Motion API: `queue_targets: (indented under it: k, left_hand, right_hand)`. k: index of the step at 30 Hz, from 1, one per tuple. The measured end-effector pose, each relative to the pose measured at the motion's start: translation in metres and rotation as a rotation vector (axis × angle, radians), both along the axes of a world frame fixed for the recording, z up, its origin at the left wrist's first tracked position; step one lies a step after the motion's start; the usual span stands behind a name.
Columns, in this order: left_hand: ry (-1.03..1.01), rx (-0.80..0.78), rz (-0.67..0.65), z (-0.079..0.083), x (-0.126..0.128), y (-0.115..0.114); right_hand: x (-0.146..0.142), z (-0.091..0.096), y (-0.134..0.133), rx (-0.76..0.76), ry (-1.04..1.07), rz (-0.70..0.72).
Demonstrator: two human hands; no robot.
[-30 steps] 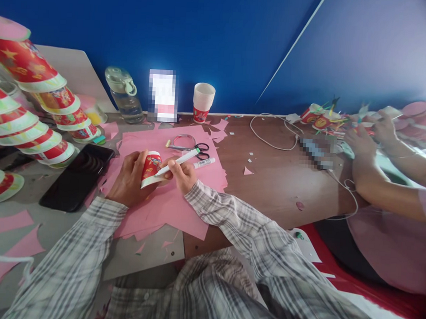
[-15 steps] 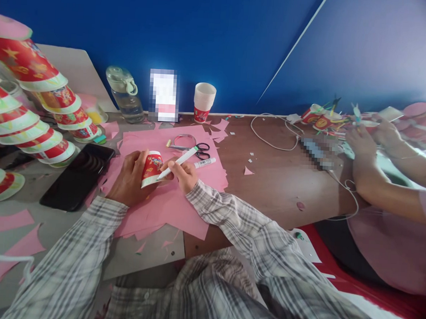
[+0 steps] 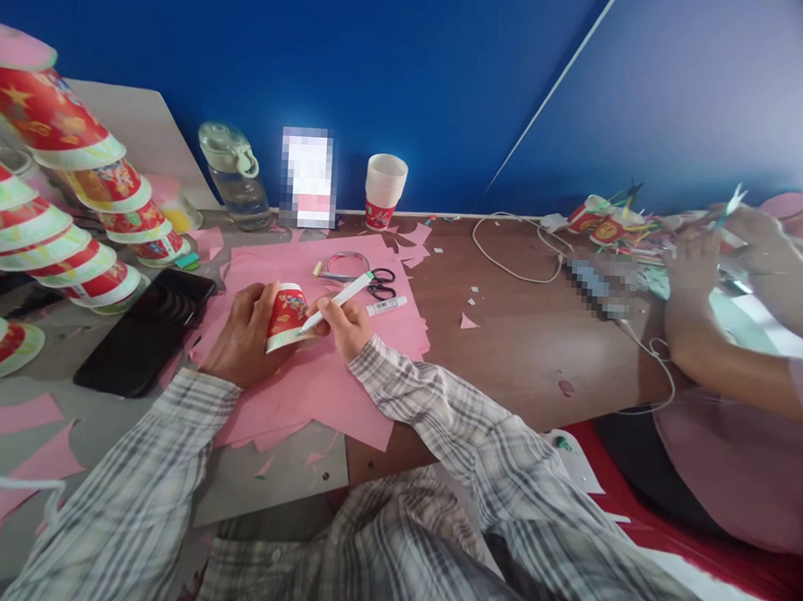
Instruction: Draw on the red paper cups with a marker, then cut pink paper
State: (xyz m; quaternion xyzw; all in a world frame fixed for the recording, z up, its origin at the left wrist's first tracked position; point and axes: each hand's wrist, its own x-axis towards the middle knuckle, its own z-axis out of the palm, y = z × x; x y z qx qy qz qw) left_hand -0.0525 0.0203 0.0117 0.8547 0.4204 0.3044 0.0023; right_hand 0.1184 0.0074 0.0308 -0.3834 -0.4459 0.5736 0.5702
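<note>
A red patterned paper cup point(image 3: 288, 312) with a pale band at its rim lies tilted in my left hand point(image 3: 244, 333), whose fingers wrap round it. My right hand point(image 3: 348, 326) grips a white marker pen point(image 3: 338, 303) with a green end; its tip touches the pale band of the cup. Under both hands is a pile of pink paper point(image 3: 362, 397). Just beyond my right hand lie black-handled scissors point(image 3: 381, 284), a roll of clear tape point(image 3: 350, 264) and a white marker cap or second pen point(image 3: 388, 306).
Stacked red cups point(image 3: 112, 178) lean at the left, beside a black phone point(image 3: 145, 332). A water bottle point(image 3: 236, 180) and upright nested cups point(image 3: 384, 192) stand by the blue partition. At the right, a co-worker's hands point(image 3: 696, 271) work near a white cable point(image 3: 530, 276) and decorated cups point(image 3: 617, 229).
My right hand and the pen have shifted very slightly along the cup's band; the left hand keeps its hold. At the right, the co-worker's hands have moved up and to the right.
</note>
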Motion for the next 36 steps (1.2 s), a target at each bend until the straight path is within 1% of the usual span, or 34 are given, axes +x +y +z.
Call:
queue_targets:
  k: [3,6,8,11,13,16,18,19,20,22,24,26,29,33,36]
  left_hand:
    - [0.006,-0.02,0.017,0.0005,0.0,-0.0006]
    - [-0.001,-0.033,0.015,0.0004,-0.0005,-0.0004]
    - [-0.005,-0.037,0.009,0.0001,-0.0006,-0.0002]
    - [-0.001,-0.039,0.012,0.0003,-0.0003,-0.0002]
    - [0.001,-0.043,0.021,0.0009,0.0001,-0.0008]
    - [-0.005,-0.051,0.022,0.0016,0.0002,-0.0016]
    - [-0.005,-0.055,0.012,0.0012,0.0,-0.0016]
    - [-0.003,-0.057,0.012,0.0007,-0.0003,-0.0014]
    - [-0.001,-0.058,0.013,0.0001,-0.0005,-0.0011]
    - [0.004,-0.059,0.02,-0.0013,-0.0011,-0.0004]
    - [0.006,-0.056,0.025,-0.0025,-0.0017,0.0004]
    - [0.008,-0.061,0.03,-0.0033,-0.0022,0.0009]
    - [0.007,-0.079,0.037,-0.004,-0.0024,0.0012]
    - [-0.001,-0.086,0.044,-0.0036,-0.0018,0.001]
    - [-0.017,-0.065,0.04,-0.0016,-0.0007,0.0002]
  right_hand:
    - [-0.0002,-0.0036,0.0022,-0.017,0.042,-0.027]
    - [-0.0005,-0.0053,0.0027,-0.013,0.067,0.014]
    - [-0.0007,-0.0047,0.0026,-0.021,0.049,0.017]
    - [-0.0005,-0.0039,0.0032,-0.04,0.009,-0.043]
    - [0.0,-0.0044,0.0036,-0.047,0.022,-0.073]
    - [0.0006,-0.0054,0.0031,-0.036,0.073,-0.027]
    - [0.0005,-0.0052,0.0026,-0.03,0.069,0.01]
    - [0.0003,-0.0049,0.0026,-0.034,0.054,0.007]
    - [0.0001,-0.0046,0.0028,-0.041,0.037,-0.014]
    - [-0.0004,-0.0045,0.004,-0.06,0.024,-0.106]
    - [-0.0006,-0.0049,0.006,-0.066,0.059,-0.199]
    - [-0.0007,-0.0055,0.0079,-0.049,0.111,-0.237]
    - [-0.0008,-0.0057,0.0092,-0.021,0.142,-0.215]
    - [-0.0028,-0.0066,0.0073,-0.003,0.08,-0.188]
    - [-0.0053,-0.0088,0.0035,0.078,0.011,-0.183]
